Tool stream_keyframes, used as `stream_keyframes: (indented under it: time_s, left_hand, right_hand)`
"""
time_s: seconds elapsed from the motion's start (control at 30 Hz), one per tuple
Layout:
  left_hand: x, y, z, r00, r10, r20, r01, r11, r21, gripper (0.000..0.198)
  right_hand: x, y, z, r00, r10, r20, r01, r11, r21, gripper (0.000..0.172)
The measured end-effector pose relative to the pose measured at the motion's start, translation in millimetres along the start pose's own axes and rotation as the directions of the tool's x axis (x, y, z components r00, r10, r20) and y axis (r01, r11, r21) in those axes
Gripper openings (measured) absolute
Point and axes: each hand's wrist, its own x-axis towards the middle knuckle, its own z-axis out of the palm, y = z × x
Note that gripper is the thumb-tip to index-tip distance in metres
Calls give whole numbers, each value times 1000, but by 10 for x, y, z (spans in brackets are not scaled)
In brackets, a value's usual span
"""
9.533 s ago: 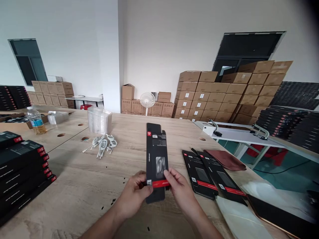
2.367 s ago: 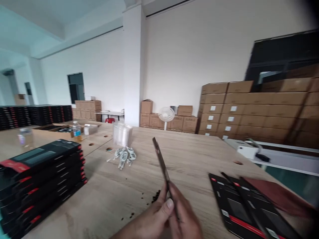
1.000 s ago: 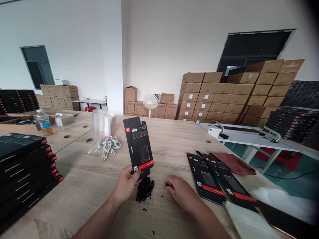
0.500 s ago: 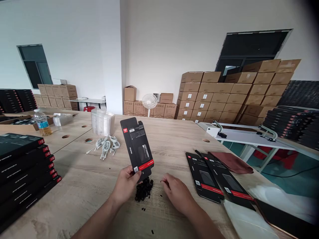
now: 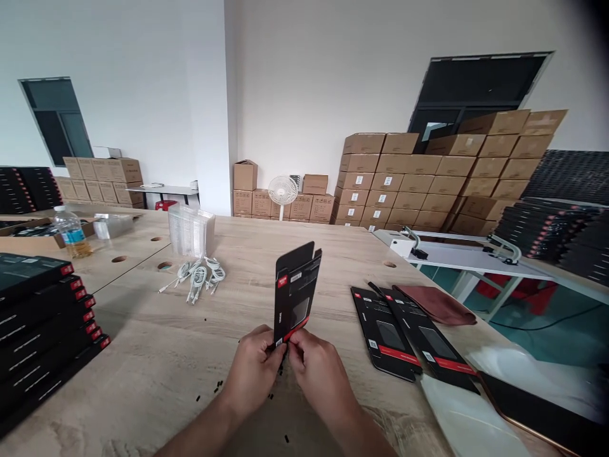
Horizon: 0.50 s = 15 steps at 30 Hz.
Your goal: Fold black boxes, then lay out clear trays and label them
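A black cardboard packaging box (image 5: 294,301) with a red band and a small window stands nearly upright before me, its top flaps raised. My left hand (image 5: 257,365) is closed on its lower left corner. At the lower right edge, my right hand (image 5: 318,371) pinches the box near the red band. Whether the right fingers also hold a small black piece cannot be seen. Small black pieces (image 5: 219,385) lie scattered on the table below; the pile of them is mostly hidden behind my hands. To the right lie flat black boxes (image 5: 387,333) of the same print.
White coiled cables (image 5: 197,279) and clear plastic trays (image 5: 191,231) sit left of centre. Stacked black boxes (image 5: 42,330) fill the left edge, with a bottle (image 5: 72,233) behind. A brown cloth (image 5: 435,304), plastic bags (image 5: 469,416) and a dark gold-edged panel (image 5: 542,416) are at right.
The box has turned from a flat, front-facing tilt to nearly upright and edge-on, opening out in depth. My right hand has moved left onto its lower edge. The view has shifted slightly.
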Motion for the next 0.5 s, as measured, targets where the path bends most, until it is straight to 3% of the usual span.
stream_keyframes:
  time_s: [0.13,0.2,0.37,0.5]
  left_hand:
    - [-6,7,27,1000,-12,22,13,998,-64,23]
    - [-5,5,38,995,-82,62,92,979,-184,23]
    - [1,7,50,953,-279,115,299,814,-499,30]
    - [-5,9,62,949,-284,139,314,790,-526,30]
  right_hand:
    - [-20,-33,5,999,16,-40,-8,984,179,12]
    - [-11,-14,-21,998,48,-52,-32,960,278,10]
    - [39,183,-133,954,252,-164,-150,870,469,22]
    - [62,265,-154,963,269,1,-191,681,707,36]
